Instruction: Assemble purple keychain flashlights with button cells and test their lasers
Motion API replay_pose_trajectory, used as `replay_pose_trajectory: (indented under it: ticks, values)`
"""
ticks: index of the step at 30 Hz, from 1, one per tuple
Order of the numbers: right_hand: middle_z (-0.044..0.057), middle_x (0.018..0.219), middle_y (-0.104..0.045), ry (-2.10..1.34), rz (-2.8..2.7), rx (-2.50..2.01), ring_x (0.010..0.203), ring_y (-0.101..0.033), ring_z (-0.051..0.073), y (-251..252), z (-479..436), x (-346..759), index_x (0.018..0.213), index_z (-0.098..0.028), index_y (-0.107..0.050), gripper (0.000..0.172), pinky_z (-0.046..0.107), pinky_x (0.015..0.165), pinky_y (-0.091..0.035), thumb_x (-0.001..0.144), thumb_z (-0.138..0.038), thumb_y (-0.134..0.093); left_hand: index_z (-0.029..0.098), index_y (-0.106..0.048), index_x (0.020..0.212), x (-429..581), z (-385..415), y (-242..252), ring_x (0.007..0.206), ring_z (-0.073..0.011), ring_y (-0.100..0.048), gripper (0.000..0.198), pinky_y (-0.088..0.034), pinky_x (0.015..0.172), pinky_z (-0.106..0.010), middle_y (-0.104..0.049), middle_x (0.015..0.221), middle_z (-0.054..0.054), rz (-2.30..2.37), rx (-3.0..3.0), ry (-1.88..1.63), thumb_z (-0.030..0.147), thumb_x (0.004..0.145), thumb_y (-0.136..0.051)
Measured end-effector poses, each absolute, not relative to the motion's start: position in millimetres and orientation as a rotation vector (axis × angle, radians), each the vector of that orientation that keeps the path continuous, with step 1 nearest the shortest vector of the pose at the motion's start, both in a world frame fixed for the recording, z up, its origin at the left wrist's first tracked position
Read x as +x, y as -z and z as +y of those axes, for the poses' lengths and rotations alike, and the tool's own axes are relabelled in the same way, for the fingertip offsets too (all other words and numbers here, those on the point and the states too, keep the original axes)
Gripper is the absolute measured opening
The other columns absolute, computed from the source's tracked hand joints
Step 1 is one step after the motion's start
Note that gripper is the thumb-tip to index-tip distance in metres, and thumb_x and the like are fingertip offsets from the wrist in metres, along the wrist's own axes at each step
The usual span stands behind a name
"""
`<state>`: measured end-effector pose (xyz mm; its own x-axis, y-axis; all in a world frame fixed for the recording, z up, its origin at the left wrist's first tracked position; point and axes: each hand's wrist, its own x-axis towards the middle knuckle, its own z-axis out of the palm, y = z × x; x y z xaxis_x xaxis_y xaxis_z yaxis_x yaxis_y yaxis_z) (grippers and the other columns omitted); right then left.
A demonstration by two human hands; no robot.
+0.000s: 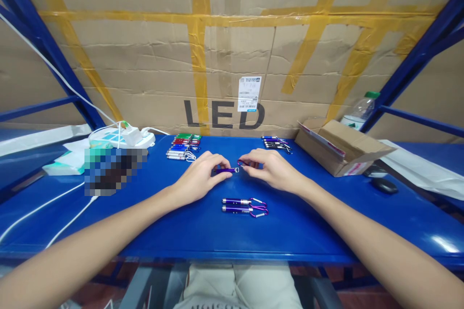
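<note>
My left hand point(200, 177) is closed around a small purple keychain flashlight point(225, 170) that lies level above the blue table point(152, 222). My right hand point(270, 168) pinches a pink carabiner clip point(241, 162) at the flashlight's ring end. Two more purple flashlights with pink clips point(243, 204) lie side by side on the table just in front of my hands.
A row of several coloured flashlights point(183, 147) lies at the back left, another small group point(276, 142) at the back right. An open cardboard box point(339, 152) and a plastic bottle point(359, 112) stand right. A power strip point(121, 137) with white cables sits left. Cardboard marked LED forms the back wall.
</note>
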<state>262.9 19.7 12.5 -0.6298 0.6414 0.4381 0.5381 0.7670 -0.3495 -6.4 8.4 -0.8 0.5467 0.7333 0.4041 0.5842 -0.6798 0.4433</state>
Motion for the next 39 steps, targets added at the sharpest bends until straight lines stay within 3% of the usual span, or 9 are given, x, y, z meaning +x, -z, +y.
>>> replay_pose_trajectory:
  ticks: [21, 39]
  values:
    - [0.009, 0.101, -0.075, -0.150, -2.457, -0.658, 0.095, -0.066, 0.024, -15, 12, 260, 0.131, -0.019, -0.075, 0.029, 0.037, 0.085, -0.053, 0.113, -0.030, -0.055, 0.024, -0.075, 0.107, -5, 6, -1, 0.096, -0.0213, -0.062, 0.014, -0.048, 0.088, -0.034, -0.076, 0.101, -0.001, 1.010, 2.475, -0.895, 0.037, 0.103, -0.073]
    - [0.011, 0.103, -0.074, -0.090, -2.443, -0.671, 0.099, -0.066, 0.025, -19, 9, 260, 0.131, -0.017, -0.074, 0.030, 0.038, 0.089, -0.053, 0.113, -0.029, -0.053, 0.025, -0.082, 0.110, -4, 10, 3, 0.082, -0.0196, -0.060, 0.027, -0.049, 0.078, -0.033, -0.073, 0.094, -0.003, 1.034, 2.217, -0.941, 0.048, 0.099, -0.072]
